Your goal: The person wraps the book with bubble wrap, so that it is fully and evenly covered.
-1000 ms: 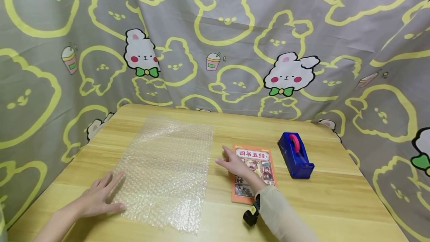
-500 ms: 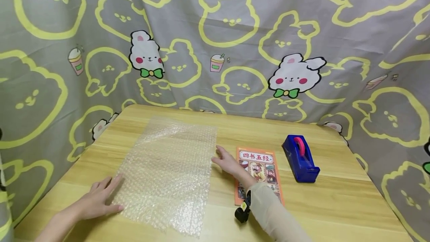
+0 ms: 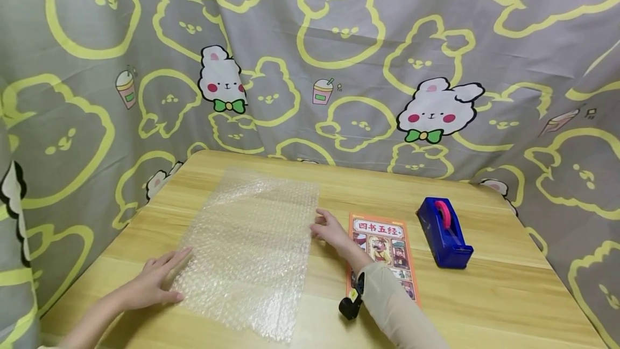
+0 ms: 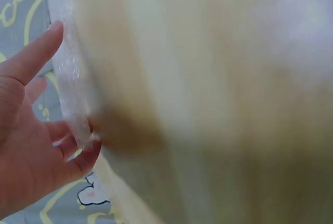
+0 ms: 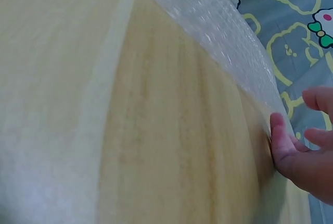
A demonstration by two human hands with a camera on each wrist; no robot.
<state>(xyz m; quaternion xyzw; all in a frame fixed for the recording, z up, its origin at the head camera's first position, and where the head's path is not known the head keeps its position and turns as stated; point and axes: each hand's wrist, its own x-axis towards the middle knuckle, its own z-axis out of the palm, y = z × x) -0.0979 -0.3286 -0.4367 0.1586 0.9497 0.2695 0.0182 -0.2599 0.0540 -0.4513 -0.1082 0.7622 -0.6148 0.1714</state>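
Note:
A clear sheet of bubble wrap [image 3: 252, 252] lies flat on the wooden table. At its left edge is my left hand [image 3: 152, 284], thumb and fingers spread and relaxed. The left wrist view shows that hand [image 4: 31, 156] with its fingertips at the rim of the bubble wrap [image 4: 67, 73]. My right hand [image 3: 333, 232] has its fingertips at the sheet's right edge, fingers loosely bent. In the right wrist view, the right hand [image 5: 304, 164] has a finger beside the corner of the bubble wrap [image 5: 213, 31], thumb and fingers apart.
Partly under my right forearm lies an orange comic-style book [image 3: 380, 246] with Chinese characters on its cover. Farther right stands a blue tape dispenser [image 3: 445, 238] carrying a pink-cored roll [image 3: 442, 214]. A patterned grey curtain [image 3: 271, 31] hangs around the table [image 3: 504, 284].
My right hand has moved left from over the book to the bubble wrap's right edge. My left hand stays at the left edge. The head view has turned slightly left.

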